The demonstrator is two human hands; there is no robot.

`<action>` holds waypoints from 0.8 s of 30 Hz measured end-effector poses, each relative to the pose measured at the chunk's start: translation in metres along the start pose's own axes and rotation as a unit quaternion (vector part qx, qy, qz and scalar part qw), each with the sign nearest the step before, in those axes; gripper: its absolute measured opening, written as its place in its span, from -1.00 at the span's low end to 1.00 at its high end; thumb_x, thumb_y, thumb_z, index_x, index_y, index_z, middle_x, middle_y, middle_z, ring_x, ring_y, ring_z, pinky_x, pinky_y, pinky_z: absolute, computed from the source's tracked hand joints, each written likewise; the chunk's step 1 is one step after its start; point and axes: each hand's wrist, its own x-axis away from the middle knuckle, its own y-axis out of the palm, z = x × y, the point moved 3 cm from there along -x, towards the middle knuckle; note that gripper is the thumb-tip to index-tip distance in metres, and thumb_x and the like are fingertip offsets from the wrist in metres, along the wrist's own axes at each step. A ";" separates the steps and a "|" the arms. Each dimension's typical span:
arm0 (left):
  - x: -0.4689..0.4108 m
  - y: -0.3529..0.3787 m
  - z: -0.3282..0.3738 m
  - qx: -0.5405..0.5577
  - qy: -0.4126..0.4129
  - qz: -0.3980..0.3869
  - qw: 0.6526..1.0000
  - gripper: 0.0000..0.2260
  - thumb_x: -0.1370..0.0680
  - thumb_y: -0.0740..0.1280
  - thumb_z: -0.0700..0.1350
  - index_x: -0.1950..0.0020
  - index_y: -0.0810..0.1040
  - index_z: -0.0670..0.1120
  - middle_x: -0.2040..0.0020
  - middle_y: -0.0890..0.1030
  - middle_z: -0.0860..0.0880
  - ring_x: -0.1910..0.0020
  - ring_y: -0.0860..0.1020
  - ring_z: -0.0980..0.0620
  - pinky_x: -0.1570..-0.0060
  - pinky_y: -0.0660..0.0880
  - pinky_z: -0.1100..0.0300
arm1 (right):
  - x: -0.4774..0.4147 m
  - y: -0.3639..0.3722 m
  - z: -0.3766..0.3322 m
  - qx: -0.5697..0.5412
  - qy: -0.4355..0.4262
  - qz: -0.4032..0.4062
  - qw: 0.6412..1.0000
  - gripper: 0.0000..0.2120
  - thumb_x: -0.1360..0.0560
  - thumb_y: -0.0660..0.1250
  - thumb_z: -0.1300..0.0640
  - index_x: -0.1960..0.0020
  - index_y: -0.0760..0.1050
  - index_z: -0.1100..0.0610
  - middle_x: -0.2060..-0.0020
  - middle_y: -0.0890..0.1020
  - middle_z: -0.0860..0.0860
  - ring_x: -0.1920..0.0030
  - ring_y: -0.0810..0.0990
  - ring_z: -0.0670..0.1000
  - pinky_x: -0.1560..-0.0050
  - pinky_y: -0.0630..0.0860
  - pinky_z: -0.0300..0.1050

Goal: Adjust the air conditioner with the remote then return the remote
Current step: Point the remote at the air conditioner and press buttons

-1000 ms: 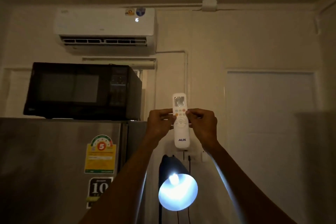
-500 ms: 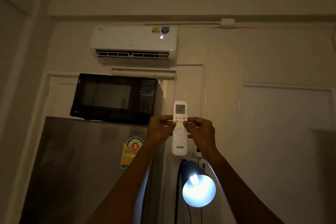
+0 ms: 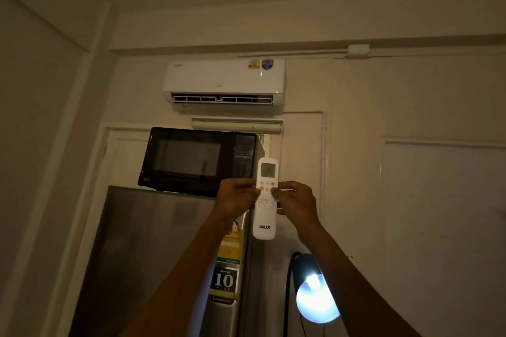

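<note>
Since the earlier frames the view has tilted up: the air conditioner [image 3: 224, 82] now sits near 12 o'clock of centre with ceiling above it, and the lamp [image 3: 317, 299] has slid toward 5 o'clock. Both hands keep the remote [image 3: 266, 200] upright at centre, screen end up. Left hand [image 3: 236, 197], at the remote's 9 o'clock, is closed on its edge, thumb by the orange button. Right hand [image 3: 295, 201], at 3 o'clock, is likewise curled around the other edge, thumb by the round pad. Microwave [image 3: 201, 160] stands on the fridge [image 3: 153, 254] at 10 o'clock of the remote; the unit hangs directly above it.

Step in hand, judged: pressing a setting. To do it well, steady the body with one hand and press with one thumb only; keep the top end aimed at the unit's louvres at 12 o'clock; check the small screen and the unit's front light for a response. The return place is not in view.
</note>
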 end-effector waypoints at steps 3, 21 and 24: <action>0.001 -0.006 0.005 -0.008 -0.006 0.007 1.000 -0.71 -0.52 0.35 -0.29 -0.24 0.56 -0.23 -0.18 0.64 -0.20 -0.13 0.65 -0.14 0.20 0.59 0.27 | 0.003 0.004 -0.008 -0.007 0.009 -0.012 1.000 -0.71 -0.48 0.41 0.20 -0.18 0.56 0.23 -0.11 0.67 0.20 -0.06 0.69 0.18 -0.08 0.63 0.20; 0.004 -0.023 0.018 -0.018 -0.021 0.003 1.000 -0.72 -0.52 0.35 -0.28 -0.24 0.54 -0.21 -0.20 0.63 -0.19 -0.14 0.64 -0.14 0.30 0.58 0.32 | 0.017 0.015 -0.029 0.003 0.009 0.001 1.000 -0.71 -0.46 0.43 0.17 -0.16 0.54 0.17 -0.12 0.67 0.17 -0.04 0.69 0.17 -0.02 0.66 0.16; 0.004 -0.023 0.018 -0.015 -0.027 0.007 1.000 -0.70 -0.51 0.35 -0.29 -0.25 0.53 -0.22 -0.22 0.61 -0.21 -0.17 0.62 -0.17 0.26 0.58 0.29 | 0.019 0.017 -0.031 0.008 0.007 0.000 1.000 -0.70 -0.46 0.43 0.17 -0.17 0.54 0.17 -0.13 0.66 0.17 -0.05 0.69 0.18 -0.01 0.66 0.16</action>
